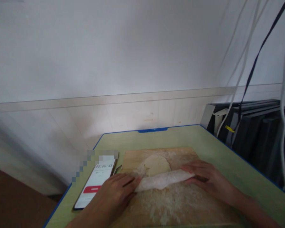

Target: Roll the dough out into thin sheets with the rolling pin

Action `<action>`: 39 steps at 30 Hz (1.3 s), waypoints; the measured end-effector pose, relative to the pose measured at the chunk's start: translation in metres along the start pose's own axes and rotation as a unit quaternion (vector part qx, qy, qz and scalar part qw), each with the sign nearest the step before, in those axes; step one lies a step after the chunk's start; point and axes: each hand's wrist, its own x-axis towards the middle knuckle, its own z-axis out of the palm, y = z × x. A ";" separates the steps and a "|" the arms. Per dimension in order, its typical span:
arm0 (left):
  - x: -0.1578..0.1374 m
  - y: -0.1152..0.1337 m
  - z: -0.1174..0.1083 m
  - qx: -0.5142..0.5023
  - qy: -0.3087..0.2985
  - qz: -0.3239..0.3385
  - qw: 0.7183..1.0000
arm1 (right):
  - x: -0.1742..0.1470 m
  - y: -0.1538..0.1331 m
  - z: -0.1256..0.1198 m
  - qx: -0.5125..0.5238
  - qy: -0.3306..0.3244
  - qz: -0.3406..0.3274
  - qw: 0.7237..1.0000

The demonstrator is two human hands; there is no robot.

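Observation:
A flour-dusted rolling pin [165, 179] lies across a piece of flattened dough [156, 164]. Round the pin's left end, my left hand [123, 188] is closed. My right hand [201, 174] grips the opposite end, its thumb below and fingers above. Most of the dough shows beyond the pin, and a thin edge of it peeks out on the near side. Beneath everything is a wooden board [182, 202] streaked with white flour.
The board rests on a light green table [180, 136] with blue edging. Left of it lies a phone [97, 177] showing a timer, beside a thin dark blade-like object [117, 169]. Dark flat panels [258, 129] and hanging cables [283, 95] stand at the right, with a wall [133, 110] behind.

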 end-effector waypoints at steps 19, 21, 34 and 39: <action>0.056 -0.012 0.009 -0.050 -0.071 -0.178 0.980 | 0.063 -0.005 0.010 -0.133 -0.064 0.035 0.988; 0.059 -0.016 0.015 -0.052 -0.075 -0.195 0.977 | 0.069 0.000 0.013 -0.119 -0.110 0.076 0.984; 0.046 -0.011 0.022 -0.069 -0.174 -0.188 0.964 | 0.045 -0.016 0.011 -0.130 -0.179 0.088 0.971; 0.035 0.004 0.017 -0.037 -0.173 -0.180 0.968 | 0.034 -0.029 0.007 -0.137 -0.172 0.071 0.973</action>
